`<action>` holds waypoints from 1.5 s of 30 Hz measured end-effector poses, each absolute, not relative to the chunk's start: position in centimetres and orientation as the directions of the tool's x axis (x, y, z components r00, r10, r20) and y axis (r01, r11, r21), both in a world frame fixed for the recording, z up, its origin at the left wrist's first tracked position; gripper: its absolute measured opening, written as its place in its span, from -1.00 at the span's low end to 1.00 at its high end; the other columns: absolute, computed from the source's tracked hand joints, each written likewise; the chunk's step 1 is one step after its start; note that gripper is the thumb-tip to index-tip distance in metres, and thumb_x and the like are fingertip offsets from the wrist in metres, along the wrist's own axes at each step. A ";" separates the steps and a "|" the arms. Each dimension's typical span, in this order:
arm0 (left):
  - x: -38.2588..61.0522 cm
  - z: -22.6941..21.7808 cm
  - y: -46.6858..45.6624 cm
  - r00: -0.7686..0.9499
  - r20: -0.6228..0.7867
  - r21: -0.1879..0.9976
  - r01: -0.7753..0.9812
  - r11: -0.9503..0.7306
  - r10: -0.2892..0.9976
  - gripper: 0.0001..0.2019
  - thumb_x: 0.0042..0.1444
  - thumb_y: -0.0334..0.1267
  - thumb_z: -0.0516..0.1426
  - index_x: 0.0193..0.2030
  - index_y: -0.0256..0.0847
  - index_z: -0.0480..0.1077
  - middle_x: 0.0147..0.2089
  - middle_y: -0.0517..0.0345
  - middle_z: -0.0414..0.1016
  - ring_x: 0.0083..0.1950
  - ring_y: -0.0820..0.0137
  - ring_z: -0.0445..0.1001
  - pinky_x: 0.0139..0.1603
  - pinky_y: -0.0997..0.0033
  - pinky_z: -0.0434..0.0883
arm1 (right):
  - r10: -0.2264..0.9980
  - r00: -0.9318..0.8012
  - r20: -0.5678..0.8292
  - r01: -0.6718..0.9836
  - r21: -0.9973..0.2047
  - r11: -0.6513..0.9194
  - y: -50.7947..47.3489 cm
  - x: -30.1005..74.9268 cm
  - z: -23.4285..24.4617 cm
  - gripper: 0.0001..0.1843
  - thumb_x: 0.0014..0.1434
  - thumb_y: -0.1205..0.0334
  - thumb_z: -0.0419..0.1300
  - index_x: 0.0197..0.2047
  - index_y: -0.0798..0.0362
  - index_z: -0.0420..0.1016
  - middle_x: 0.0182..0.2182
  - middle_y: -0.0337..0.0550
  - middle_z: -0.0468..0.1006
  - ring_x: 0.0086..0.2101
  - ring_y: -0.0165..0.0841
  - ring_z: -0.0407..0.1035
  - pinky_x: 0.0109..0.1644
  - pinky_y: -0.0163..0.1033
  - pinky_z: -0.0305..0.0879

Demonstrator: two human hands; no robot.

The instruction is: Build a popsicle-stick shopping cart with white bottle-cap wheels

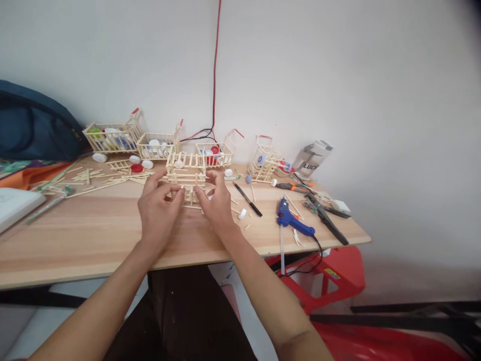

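Between both hands stands a small frame of pale wooden sticks [186, 161], open-barred like a little cart basket. My left hand [158, 208] grips its left side, thumb and index finger pinched near the front. On the opposite side my right hand [217, 200] holds it, thumb at the front and fingers bent round the side. The hands hide part of the lower frame. Behind it are finished-looking stick carts: one at far left [112, 139] with bottle-cap wheels, a second cart [158, 146], and a third cart [214, 154], all with caps inside.
A blue glue gun [289, 218] lies at the right, near pliers [293, 186] and a black-handled tool [326, 219]. A black pen [248, 199] rests beside my right hand. Loose sticks [88, 175] are scattered at left. A red stool [343, 273] stands below the table [93, 240].
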State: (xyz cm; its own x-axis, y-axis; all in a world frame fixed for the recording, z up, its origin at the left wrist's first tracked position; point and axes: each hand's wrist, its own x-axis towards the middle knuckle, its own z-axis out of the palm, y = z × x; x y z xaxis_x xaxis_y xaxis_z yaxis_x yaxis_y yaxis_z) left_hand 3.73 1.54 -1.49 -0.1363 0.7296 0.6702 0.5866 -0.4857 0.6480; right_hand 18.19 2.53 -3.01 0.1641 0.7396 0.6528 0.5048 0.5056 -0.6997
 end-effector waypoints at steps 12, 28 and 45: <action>3.8 -1.6 1.6 -0.144 0.699 0.632 0.582 -0.511 0.700 -0.86 0.10 -0.21 0.18 -0.35 -0.20 0.53 0.17 -0.03 0.46 -0.03 0.26 0.55 -0.27 0.37 0.55 | 0.761 0.137 0.634 0.525 -0.698 0.488 2.3 18.2 -2.7 -0.62 0.21 0.16 0.21 0.08 -0.04 0.25 0.03 -0.05 0.50 0.03 -0.23 0.43 0.06 -0.09 0.38; 4.0 -1.7 1.2 -0.155 0.639 0.691 0.548 -0.472 0.754 -0.92 0.13 -0.39 0.18 -0.35 -0.24 0.50 0.22 -0.11 0.42 0.12 0.20 0.49 0.08 0.17 0.49 | 0.758 0.141 0.636 0.530 -0.696 0.485 1.8 18.3 -3.0 -0.61 0.19 0.14 0.21 0.07 -0.03 0.27 0.02 -0.01 0.51 0.00 -0.22 0.44 -0.18 -0.20 0.39; 4.1 -1.9 1.2 -0.162 0.646 0.705 0.501 -0.502 0.746 -0.92 0.10 -0.45 0.20 -0.37 -0.24 0.49 0.19 -0.05 0.43 0.12 0.24 0.48 0.16 0.18 0.43 | 0.759 0.103 0.643 0.537 -0.679 0.501 1.7 18.8 -2.8 -0.65 0.18 0.16 0.20 0.02 -0.06 0.26 -0.03 -0.08 0.49 -0.07 -0.26 0.46 -0.21 -0.20 0.38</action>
